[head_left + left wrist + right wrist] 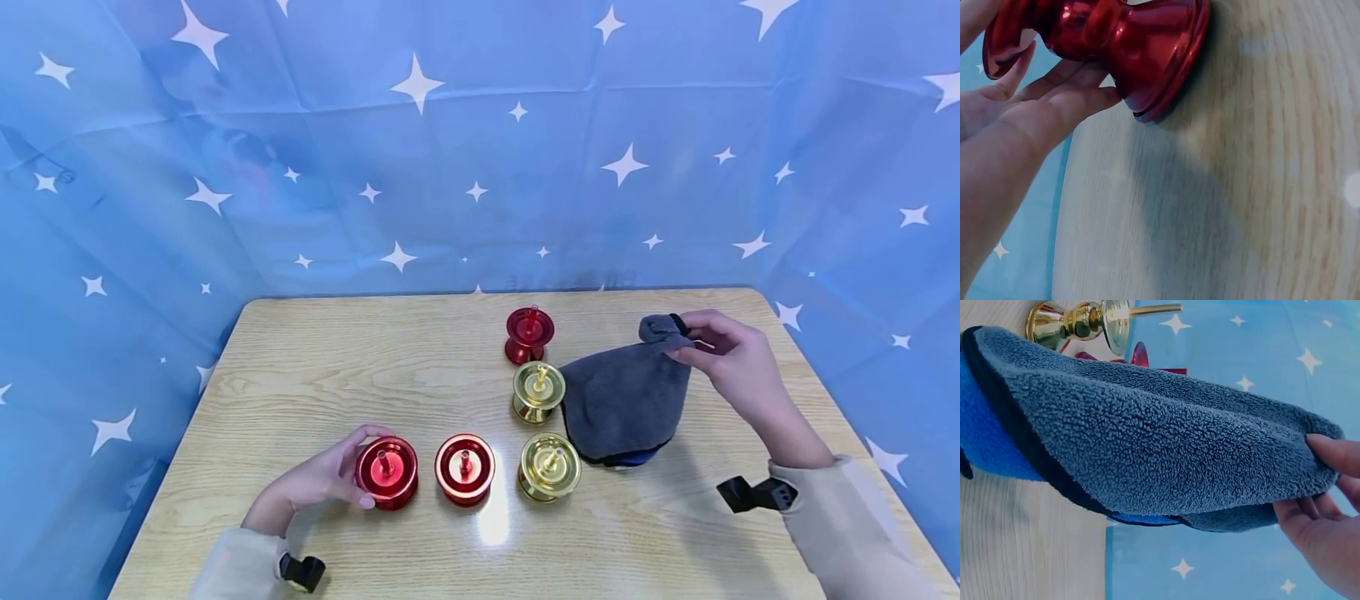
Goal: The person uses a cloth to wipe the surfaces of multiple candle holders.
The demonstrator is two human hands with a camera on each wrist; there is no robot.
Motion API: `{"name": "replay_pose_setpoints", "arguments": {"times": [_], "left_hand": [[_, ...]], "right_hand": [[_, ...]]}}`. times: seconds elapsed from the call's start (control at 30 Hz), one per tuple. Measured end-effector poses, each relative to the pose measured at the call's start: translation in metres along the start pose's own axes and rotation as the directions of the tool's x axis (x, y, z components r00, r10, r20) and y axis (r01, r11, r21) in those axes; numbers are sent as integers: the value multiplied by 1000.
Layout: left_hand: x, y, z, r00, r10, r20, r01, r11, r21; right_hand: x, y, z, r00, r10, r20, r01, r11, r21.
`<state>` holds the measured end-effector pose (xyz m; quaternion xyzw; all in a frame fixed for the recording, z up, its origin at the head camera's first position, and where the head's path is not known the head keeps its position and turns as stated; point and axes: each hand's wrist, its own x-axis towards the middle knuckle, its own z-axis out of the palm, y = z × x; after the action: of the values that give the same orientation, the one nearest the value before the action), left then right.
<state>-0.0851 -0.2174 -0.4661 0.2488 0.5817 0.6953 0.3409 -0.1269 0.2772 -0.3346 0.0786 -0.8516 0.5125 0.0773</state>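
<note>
My left hand (pixel 327 472) curls round the side of a shiny red candle holder (pixel 387 472) at the front left. In the left wrist view this candle holder (pixel 1147 53) has a flared foot, which is at the wood surface, and fingers wrap its narrow waist. Over at the right, my right hand (pixel 738 358) pinches the gathered top of a dark grey cloth (pixel 626 400). The cloth hangs down beside the gold candle holders, its lower edge near the table. In the right wrist view the cloth (pixel 1147 437) shows a black border and a blue underside.
A second red candle holder (pixel 465 469) stands right of the held one. Then come a gold one (pixel 550 467), another gold one (pixel 538 392) behind it, and a darker red one (pixel 529 333) at the back. A blue starry backdrop (pixel 480 150) surrounds the wooden table (pixel 337 350).
</note>
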Motion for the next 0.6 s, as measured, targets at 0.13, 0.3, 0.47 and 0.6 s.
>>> {"name": "replay_pose_setpoints", "arguments": {"times": [0.13, 0.3, 0.47, 0.6], "left_hand": [[-1, -2, -1, 999, 26, 21, -26, 1000, -10], [-3, -3, -1, 998, 48, 40, -47, 999, -11], [-4, -4, -1, 998, 43, 44, -42, 999, -8], [-5, -4, -2, 997, 50, 53, -50, 999, -12]], "right_hand": [[0, 0, -7, 1000, 3, -16, -3, 1000, -6], [2, -3, -20, 999, 26, -39, -27, 999, -36], [4, -9, -38, 995, 72, -70, -80, 991, -107], [2, -8, -47, 994, 100, -47, -107, 975, -194]]}}
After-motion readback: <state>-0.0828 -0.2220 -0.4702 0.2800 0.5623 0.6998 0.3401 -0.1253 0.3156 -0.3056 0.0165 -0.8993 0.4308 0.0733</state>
